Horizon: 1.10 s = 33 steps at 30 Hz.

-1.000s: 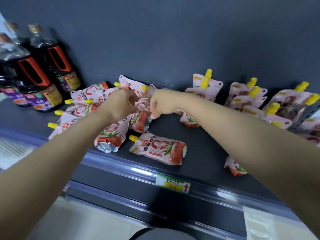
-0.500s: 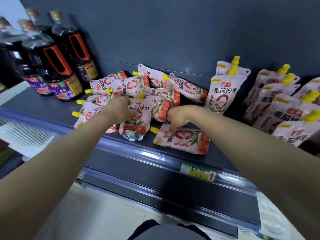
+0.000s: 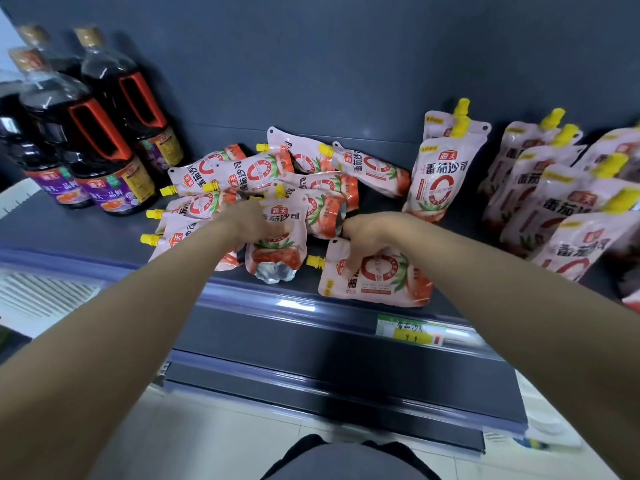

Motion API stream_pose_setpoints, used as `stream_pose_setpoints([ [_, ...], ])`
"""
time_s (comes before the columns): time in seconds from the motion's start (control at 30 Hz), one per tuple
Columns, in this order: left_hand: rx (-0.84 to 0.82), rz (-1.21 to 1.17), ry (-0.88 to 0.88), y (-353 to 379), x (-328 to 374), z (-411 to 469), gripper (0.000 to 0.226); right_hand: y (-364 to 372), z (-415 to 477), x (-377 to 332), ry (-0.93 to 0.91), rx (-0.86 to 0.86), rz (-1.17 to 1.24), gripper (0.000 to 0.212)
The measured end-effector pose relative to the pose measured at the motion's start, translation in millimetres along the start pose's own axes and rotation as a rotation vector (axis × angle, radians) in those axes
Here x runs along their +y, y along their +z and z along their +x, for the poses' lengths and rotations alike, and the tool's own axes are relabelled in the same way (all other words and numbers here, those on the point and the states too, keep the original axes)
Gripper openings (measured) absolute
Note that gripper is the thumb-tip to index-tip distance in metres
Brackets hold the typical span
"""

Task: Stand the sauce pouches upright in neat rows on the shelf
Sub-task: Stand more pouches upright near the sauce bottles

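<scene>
A: So, where do the sauce pouches sit?

B: Mostly in a heap [image 3: 277, 168] at the middle of the shelf [image 3: 86, 233], lying on their sides and overlapping, yellow spouts pointing left. One tilted pouch [image 3: 280, 251] leans back on that heap, label facing out, its silver base near the front edge.

A: And the hands?

B: The left hand [image 3: 249, 223] has its fingers curled around the tilted pouch's left side and holds it. The right hand [image 3: 367, 233] curls down onto a flat pouch [image 3: 381, 275] that lies along the front edge, spout to the left; it grips the upper corner, though the thumb is hidden.

A: Is anything upright?

B: Yes. A standing pouch [image 3: 438, 181] is just right of the heap, with another close behind it. Further toward the right edge, rows of pouches [image 3: 540, 202] stand one behind another, leaning back a little.

A: What crowds the space?

B: The heap fills the ground between the standing pouch and the dark bottles [image 3: 90, 140], which have red handles and stand at the back left corner. The flat pouch lies across the front, just above the rail [image 3: 259, 299] and its price tag [image 3: 405, 332].
</scene>
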<state>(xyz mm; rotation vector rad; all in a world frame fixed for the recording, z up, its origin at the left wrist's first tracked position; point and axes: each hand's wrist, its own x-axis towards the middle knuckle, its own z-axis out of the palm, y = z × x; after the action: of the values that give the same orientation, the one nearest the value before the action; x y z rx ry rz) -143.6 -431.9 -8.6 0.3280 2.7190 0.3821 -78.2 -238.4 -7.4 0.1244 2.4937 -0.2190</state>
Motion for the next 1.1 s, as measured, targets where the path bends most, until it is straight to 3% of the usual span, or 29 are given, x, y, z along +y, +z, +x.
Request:
stream_pose_setpoints([
  [0.07,-0.041,-0.018,0.006,-2.0,-1.7,1.1,0.07,-3.8,-2.5,0.4,-0.009,0.003,0.038,0.045],
  [0.2,-0.055,-0.135,0.005,-4.9,-1.7,3.8,0.066,-17.3,-11.2,1.6,-0.056,0.062,-0.063,0.02],
  [0.33,-0.035,-0.285,-0.064,-6.2,-0.4,4.7,0.074,-34.4,-21.7,10.1,-0.038,0.138,-0.04,0.027],
  [0.53,-0.079,-0.412,-0.136,-12.4,0.7,5.0,0.077,-47.7,-38.1,34.1,-0.025,0.292,0.234,0.02],
  [0.67,-0.084,-0.534,-0.164,-15.5,2.8,9.1,0.077,-57.5,-50.1,42.3,-0.001,0.41,0.25,0.04],
  [0.83,-0.075,-0.648,-0.131,-19.9,8.9,9.4,0.057,-66.2,-65.8,52.4,0.066,0.533,0.223,0.03],
  [1.0,-0.043,-0.681,-0.013,-20.8,30.5,-3.9,0.071,-67.7,-77.5,64.6,0.179,0.618,0.145,0.016],
  [1.1,-0.012,-0.691,0.063,-21.3,46.6,-12.0,0.055,-64.1,-80.3,75.9,0.261,0.67,0.142,0.025],
])
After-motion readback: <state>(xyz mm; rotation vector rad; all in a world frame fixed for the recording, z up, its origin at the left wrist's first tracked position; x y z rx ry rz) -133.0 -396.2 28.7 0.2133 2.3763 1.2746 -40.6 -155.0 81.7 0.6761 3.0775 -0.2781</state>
